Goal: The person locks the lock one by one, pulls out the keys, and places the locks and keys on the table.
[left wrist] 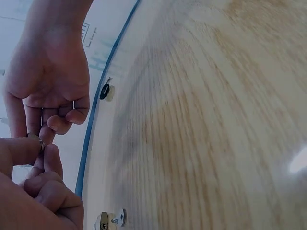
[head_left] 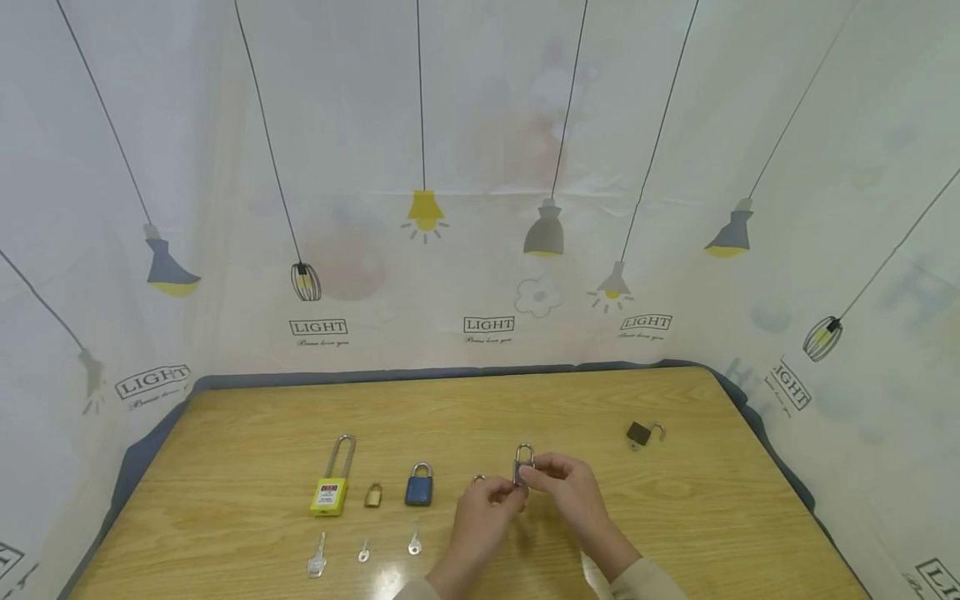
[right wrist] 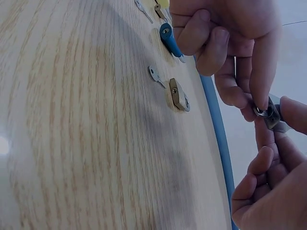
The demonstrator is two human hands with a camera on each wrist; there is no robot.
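My right hand (head_left: 577,498) holds a dark grey padlock (head_left: 521,475) between thumb and fingers, its silver shackle pointing up and looking closed. Just below it, my left hand (head_left: 480,518) pinches a small silver key (right wrist: 260,113) against the padlock's underside; fingers hide most of the key, so how deep it sits cannot be told. Behind the left hand, another padlock (right wrist: 178,98) stands on the table, mostly covered in the head view, with a key (right wrist: 155,75) lying by it. A blue padlock (head_left: 419,490) is farther left.
Left on the wooden table (head_left: 247,450) are a yellow long-shackle padlock (head_left: 328,497) and a small brass padlock (head_left: 372,497). Keys lie in front: a large key (head_left: 317,558), a small key (head_left: 363,552) and a round-headed key (head_left: 415,543). A black padlock (head_left: 638,433) with its shackle open lies back right.
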